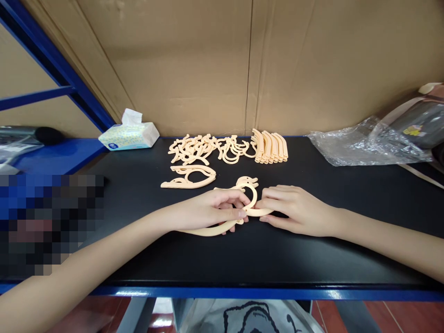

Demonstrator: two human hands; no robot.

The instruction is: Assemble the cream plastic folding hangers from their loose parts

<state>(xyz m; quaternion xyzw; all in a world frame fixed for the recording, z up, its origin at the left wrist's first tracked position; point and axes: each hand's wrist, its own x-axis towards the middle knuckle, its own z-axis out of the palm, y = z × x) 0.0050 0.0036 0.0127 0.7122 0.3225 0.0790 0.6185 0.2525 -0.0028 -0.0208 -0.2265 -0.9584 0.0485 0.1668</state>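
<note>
Pale peach plastic pieces of folding clothes hangers are in front of me. My left hand (215,210) is closed around a long curved hanger arm (211,231), with its thumb pressing near a joint. From that joint a curved hanger hook (255,196) loops up and over to the right. My right hand (294,210) pinches the hook's lower right end, and its fingertips are partly hidden. Just behind the hands lies another hanger piece (247,179), half covered by the hook. Farther left, folded hanger pieces (189,183) rest on the black table.
Toward the back sit a loose heap of hanger hooks (197,147) and a neat stack of hanger arms (272,147). A tissue pack (128,135) stands at the back left. Clear plastic bags (360,145) lie at the back right. Cardboard (180,64) walls the rear.
</note>
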